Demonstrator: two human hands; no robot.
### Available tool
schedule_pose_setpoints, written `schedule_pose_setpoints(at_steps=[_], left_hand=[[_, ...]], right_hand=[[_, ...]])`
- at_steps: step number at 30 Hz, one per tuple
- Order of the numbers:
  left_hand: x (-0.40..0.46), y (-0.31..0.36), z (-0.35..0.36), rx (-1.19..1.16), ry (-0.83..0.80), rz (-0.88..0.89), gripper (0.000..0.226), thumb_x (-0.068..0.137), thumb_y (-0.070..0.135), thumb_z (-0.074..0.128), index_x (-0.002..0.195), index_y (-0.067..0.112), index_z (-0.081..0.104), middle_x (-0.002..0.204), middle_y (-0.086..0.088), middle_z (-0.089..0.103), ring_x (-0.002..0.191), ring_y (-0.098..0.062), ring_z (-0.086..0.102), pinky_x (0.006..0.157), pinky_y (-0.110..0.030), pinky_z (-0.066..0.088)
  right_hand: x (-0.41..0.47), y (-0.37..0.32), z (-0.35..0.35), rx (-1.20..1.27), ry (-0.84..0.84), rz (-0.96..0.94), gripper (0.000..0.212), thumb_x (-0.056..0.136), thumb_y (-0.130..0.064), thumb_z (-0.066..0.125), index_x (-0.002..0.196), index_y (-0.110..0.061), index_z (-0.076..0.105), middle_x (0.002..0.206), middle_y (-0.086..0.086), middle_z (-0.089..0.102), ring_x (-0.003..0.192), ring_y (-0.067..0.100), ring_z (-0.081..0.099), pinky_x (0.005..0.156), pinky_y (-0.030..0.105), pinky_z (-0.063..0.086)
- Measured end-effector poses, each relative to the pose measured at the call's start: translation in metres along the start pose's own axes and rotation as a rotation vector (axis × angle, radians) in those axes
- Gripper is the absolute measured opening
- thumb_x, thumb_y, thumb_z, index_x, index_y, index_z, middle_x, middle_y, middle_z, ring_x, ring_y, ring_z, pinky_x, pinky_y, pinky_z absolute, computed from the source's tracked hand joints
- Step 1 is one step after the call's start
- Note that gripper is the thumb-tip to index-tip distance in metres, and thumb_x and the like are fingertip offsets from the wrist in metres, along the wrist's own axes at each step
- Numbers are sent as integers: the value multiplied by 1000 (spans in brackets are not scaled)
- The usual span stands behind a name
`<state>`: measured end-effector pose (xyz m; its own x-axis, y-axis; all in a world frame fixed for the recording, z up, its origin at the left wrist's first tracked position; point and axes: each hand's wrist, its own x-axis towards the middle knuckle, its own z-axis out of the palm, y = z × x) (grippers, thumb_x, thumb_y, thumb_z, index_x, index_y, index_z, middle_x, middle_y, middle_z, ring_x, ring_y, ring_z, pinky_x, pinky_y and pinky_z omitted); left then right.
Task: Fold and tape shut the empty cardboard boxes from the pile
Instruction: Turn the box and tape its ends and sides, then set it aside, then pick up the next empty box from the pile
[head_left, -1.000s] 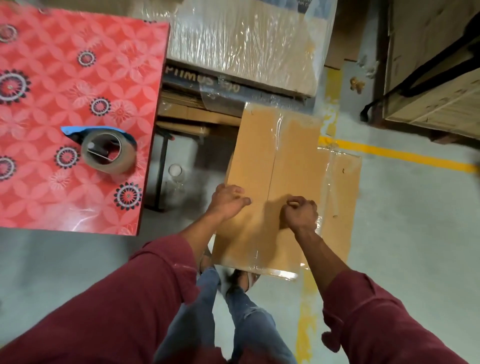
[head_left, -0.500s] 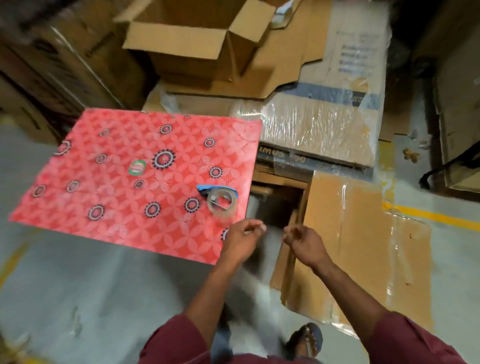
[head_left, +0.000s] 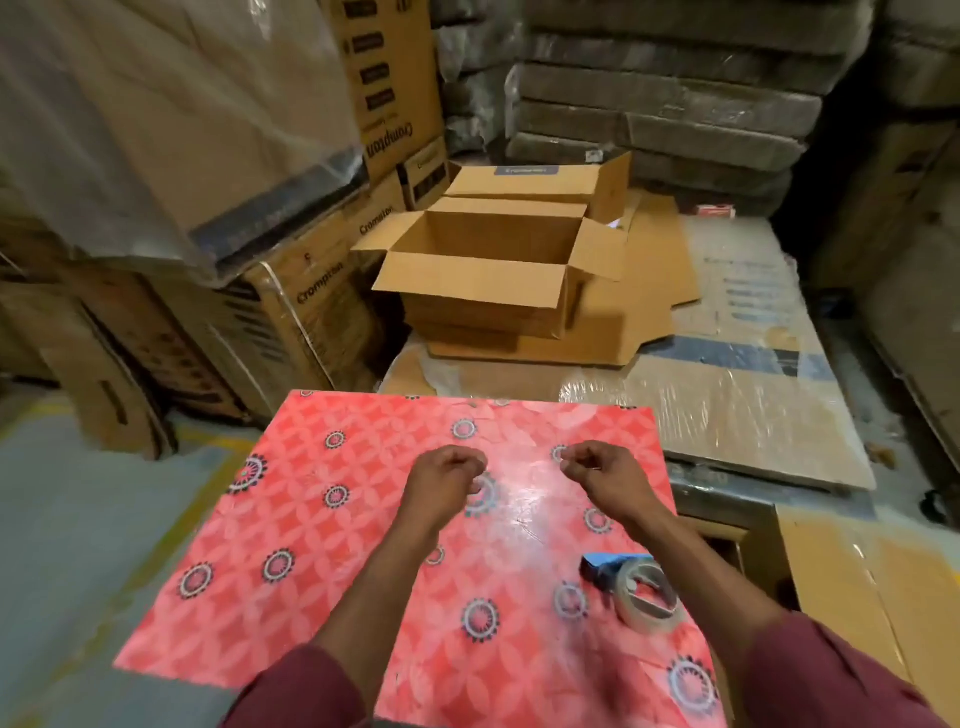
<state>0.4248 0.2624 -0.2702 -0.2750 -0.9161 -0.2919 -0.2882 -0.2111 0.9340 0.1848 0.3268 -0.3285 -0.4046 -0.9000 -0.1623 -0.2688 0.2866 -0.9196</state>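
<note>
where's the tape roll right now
In the head view the tape roll lies on the red patterned table, near its right edge, just under the right forearm, behind the right hand.

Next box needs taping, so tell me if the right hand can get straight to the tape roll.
Probably yes. The tape roll lies in the open on the red table, just beside the right forearm; the right hand holds nothing, and nothing lies between them.
</note>
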Motion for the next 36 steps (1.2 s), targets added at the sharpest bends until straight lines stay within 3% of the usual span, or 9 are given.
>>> schedule_pose_setpoints(at_steps=[10,15,20,22,24,27,30,33,36], left_hand=[[168,38,-30,-182,-30,-85,8,100,15,61,97,16,69,98,-6,77,73,-20,71,66,-30,48],[265,41,-25,-336,22,-238,17,98,20,66,113,13,72,90,0,77,64,-16,70,57,-26,52],[346,42,-24,-356,0,-310,16,101,23,64,112,15,73,90,2,78,71,-17,70,64,-29,50],[373,43,-23,-378,-17,-333,17,101,23,64,114,16,72,102,-1,77,80,-19,70,68,-32,52],[394,45,-22,-402,-37,-366,18,101,24,64,116,17,72,105,-1,76,86,-20,70,71,-33,53],[413,49,-20,-413,-62,-382,15,101,23,64,112,17,72,103,-1,76,87,-21,70,72,-33,53],[421,47,-21,-402,-87,-409,13,100,24,65,109,18,73,94,1,77,81,-19,69,73,-32,51],[421,45,-34,-403,-76,-392,17,100,27,65,112,18,73,90,3,79,78,-19,69,69,-30,51],[418,51,-51,-431,-40,-359,27,101,35,64,115,15,73,102,-2,78,87,-22,70,71,-33,53]], right_hand=[[186,-45,56,-44,86,45,1,80,-13,75,80,-14,75,72,-2,75,66,15,63,64,29,47],[299,-53,73,98,138,164,9,90,-8,68,86,-15,73,67,-2,61,61,14,51,55,23,35],[392,-60,78,430,209,272,21,93,-8,67,101,-26,75,95,-3,66,80,12,52,83,39,48],[422,-63,77,520,195,288,30,95,-7,66,114,-29,75,119,-4,60,106,15,48,109,51,39],[443,-67,77,585,153,317,38,97,-12,62,130,-31,69,133,-4,54,122,19,41,116,57,31],[471,-66,81,799,153,384,49,92,-24,66,140,-26,57,149,-1,46,141,29,38,109,58,39],[491,-64,83,1005,309,382,34,90,-18,68,123,-17,62,144,4,56,127,25,53,101,51,44],[482,-89,89,878,519,305,8,91,-23,77,95,-21,71,122,4,71,109,22,64,95,39,51],[456,-124,92,560,675,198,21,81,-40,87,89,-22,79,102,-1,74,97,21,63,80,28,50]])
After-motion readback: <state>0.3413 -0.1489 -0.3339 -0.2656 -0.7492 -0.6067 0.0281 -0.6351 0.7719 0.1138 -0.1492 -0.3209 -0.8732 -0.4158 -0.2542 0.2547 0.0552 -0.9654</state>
